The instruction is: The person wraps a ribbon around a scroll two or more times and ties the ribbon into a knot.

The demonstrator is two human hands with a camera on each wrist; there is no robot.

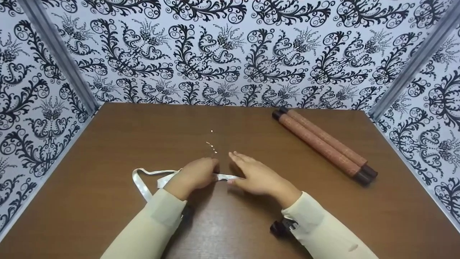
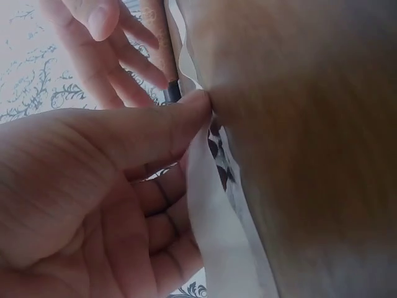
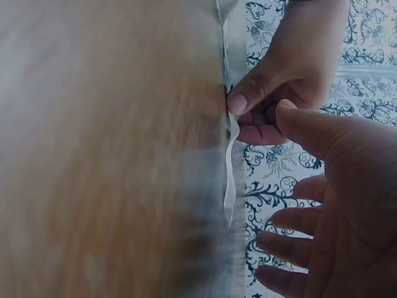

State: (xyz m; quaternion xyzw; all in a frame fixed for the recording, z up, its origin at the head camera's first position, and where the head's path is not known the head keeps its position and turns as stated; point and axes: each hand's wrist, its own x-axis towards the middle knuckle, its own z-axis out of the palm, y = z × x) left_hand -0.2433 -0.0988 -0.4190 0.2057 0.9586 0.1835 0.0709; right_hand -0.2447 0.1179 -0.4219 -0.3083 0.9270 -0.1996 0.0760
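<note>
A long white ribbon-like strip lies looped on the table at the left, and its other end runs under the left hand toward the middle. My left hand pinches the strip between thumb and fingers. In the left wrist view the strip hangs along the fingers, with dark patches beside it. The right hand is held beside the strip's short free end, fingers extended and spread. In the right wrist view, a gap parts its fingers from the strip.
Two reddish-brown patterned rolls with dark ends lie side by side at the right of the brown table. Small white bits are scattered beyond the hands. Patterned walls stand at the back and sides.
</note>
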